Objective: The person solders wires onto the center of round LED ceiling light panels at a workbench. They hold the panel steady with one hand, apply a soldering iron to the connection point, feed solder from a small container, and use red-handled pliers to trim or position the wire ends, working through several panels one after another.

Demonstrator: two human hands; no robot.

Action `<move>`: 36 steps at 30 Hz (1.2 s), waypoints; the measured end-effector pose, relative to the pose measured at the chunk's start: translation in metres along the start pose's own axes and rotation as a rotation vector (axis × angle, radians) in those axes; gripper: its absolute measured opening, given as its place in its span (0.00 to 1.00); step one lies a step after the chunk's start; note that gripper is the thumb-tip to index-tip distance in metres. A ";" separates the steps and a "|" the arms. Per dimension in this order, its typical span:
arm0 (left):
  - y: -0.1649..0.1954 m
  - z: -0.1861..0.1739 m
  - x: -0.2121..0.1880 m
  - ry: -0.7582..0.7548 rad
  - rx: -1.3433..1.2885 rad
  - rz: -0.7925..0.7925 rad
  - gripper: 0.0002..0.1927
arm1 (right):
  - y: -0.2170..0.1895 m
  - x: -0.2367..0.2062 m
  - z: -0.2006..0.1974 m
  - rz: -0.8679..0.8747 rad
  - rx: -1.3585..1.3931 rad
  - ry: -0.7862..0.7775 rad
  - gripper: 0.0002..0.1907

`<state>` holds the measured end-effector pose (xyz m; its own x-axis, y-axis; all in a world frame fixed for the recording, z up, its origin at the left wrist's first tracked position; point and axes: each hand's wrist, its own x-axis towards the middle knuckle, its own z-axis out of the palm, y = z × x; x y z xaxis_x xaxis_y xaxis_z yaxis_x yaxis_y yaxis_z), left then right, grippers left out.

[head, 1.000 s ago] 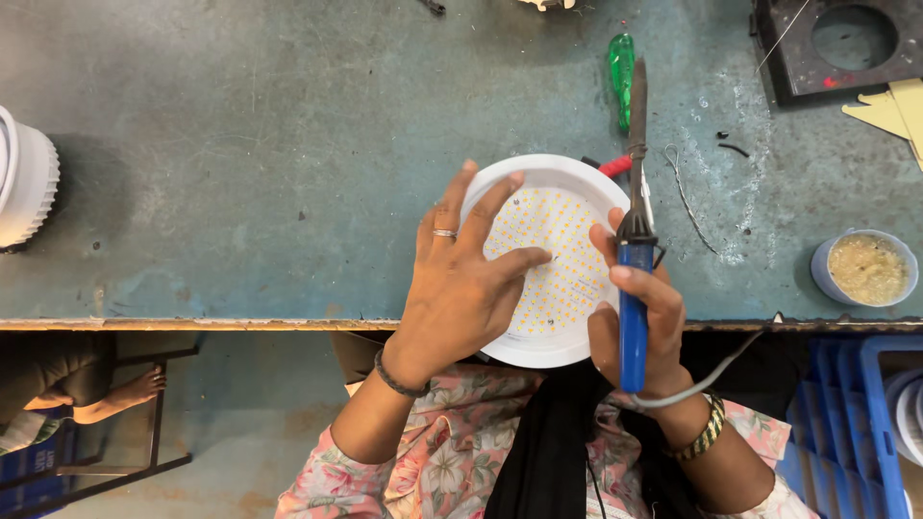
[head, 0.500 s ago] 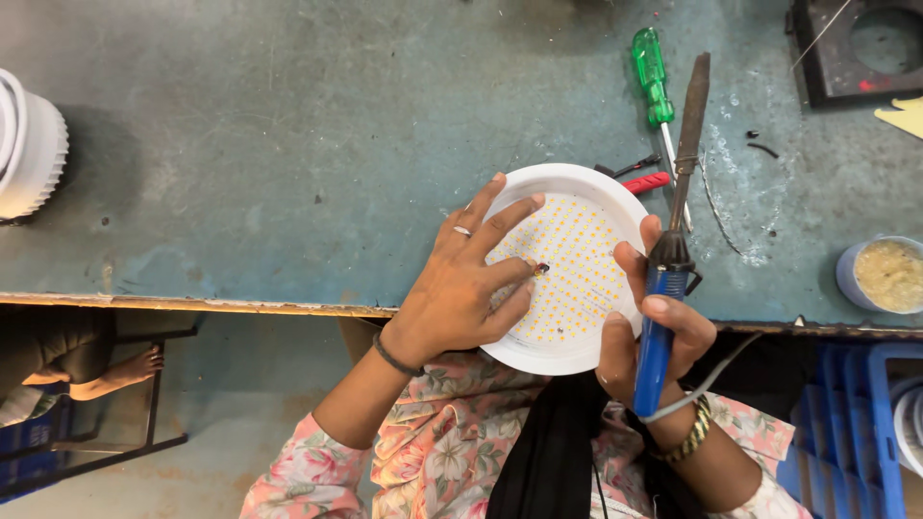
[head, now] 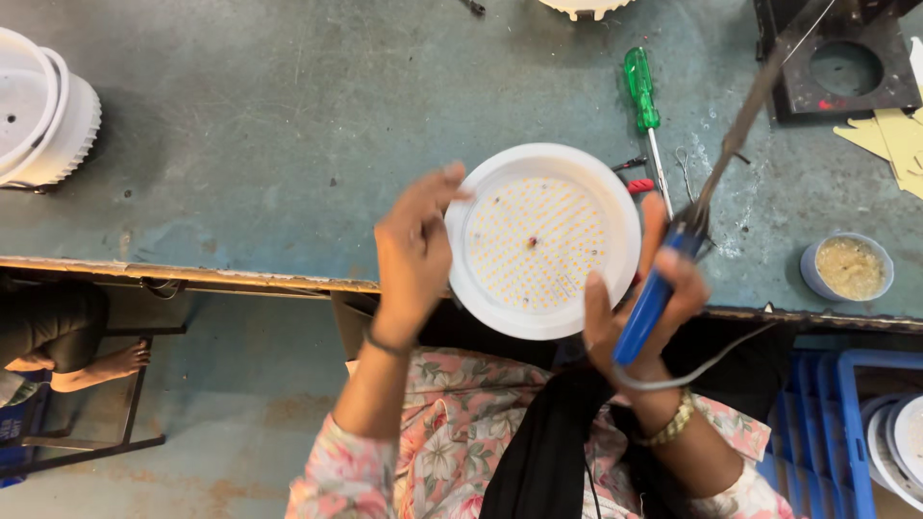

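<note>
**One lamp disc, one iron, two hands**

One round white lamp disc (head: 543, 240), its face dotted with small yellow diodes, is held at the near edge of the surface (head: 240, 144). The left hand (head: 413, 255) is laid against the disc's left rim, fingers curled, clamped on nothing. The right hand (head: 639, 308) is closed around one blue-handled soldering iron (head: 687, 231), thumb touching the disc's lower right rim. One green screwdriver (head: 642, 101) and one small pot of yellowish paste (head: 848, 267) are counted nearby; white housings (head: 43, 120) are stacked at far left. The surface is worn, teal and scratched. Blue crates (head: 846, 423) are seen below right.
</note>
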<state>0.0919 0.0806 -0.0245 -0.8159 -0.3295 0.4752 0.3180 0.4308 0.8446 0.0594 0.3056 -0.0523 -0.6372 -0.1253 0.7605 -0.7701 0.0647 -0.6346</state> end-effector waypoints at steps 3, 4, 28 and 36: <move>0.003 -0.001 0.038 -0.129 -0.018 0.004 0.22 | 0.012 0.022 -0.019 0.142 -0.075 -0.117 0.37; 0.008 0.005 0.044 -0.154 0.002 -0.011 0.22 | 0.016 0.026 -0.022 0.190 0.051 -0.142 0.37; 0.040 0.016 0.004 -0.451 0.445 0.126 0.07 | -0.018 -0.022 -0.017 0.221 0.136 -0.063 0.35; 0.048 0.027 -0.003 -0.322 0.489 0.172 0.02 | -0.020 -0.027 -0.019 0.240 0.154 -0.068 0.35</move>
<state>0.0969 0.1246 0.0077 -0.9020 0.0169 0.4314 0.2616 0.8164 0.5148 0.0917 0.3268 -0.0577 -0.7929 -0.1910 0.5786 -0.5809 -0.0500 -0.8125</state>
